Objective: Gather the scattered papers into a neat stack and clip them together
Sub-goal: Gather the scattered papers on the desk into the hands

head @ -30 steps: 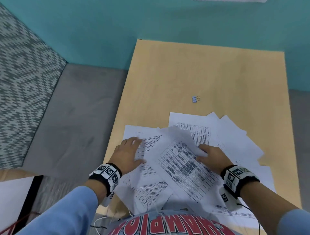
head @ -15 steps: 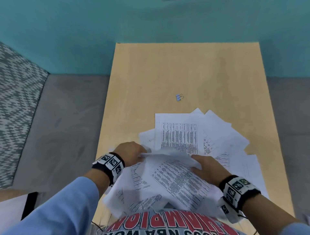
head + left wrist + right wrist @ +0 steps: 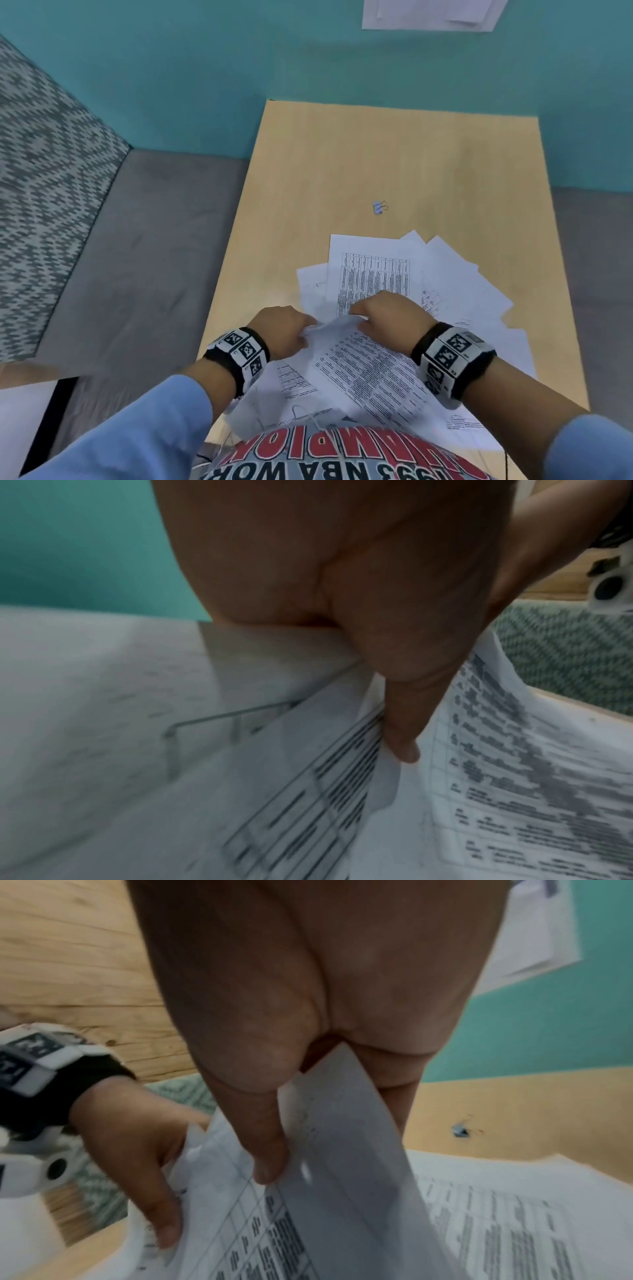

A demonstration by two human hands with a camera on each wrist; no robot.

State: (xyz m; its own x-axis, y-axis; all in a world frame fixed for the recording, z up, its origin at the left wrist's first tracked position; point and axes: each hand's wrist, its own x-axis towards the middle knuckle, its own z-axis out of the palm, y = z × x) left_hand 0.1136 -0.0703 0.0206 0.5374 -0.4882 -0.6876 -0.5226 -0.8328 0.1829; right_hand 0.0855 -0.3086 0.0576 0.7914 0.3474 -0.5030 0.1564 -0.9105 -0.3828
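Note:
Several printed white papers (image 3: 373, 270) lie fanned over the near half of a light wooden table (image 3: 394, 154). My left hand (image 3: 284, 325) and right hand (image 3: 387, 311) each pinch the far edge of a lifted bunch of sheets (image 3: 363, 370) that slopes toward my chest. In the left wrist view my thumb (image 3: 400, 739) presses on the printed sheets (image 3: 514, 791). The right wrist view shows my thumb (image 3: 270, 1150) over a raised sheet (image 3: 342, 1150), with my left hand (image 3: 143, 1150) holding the sheets' other corner. A small blue binder clip (image 3: 378, 207) lies alone on the table beyond the papers.
A teal wall (image 3: 205, 68) stands behind the table, with a white sheet (image 3: 431, 13) pinned on it. Grey carpet (image 3: 137, 257) and a patterned panel (image 3: 41, 171) lie to the left. Bare tabletop lies beyond the clip.
Both hands went from lying flat on the papers to pinching their far edge, and drew closer together. The gathered sheets have lifted off the table toward me.

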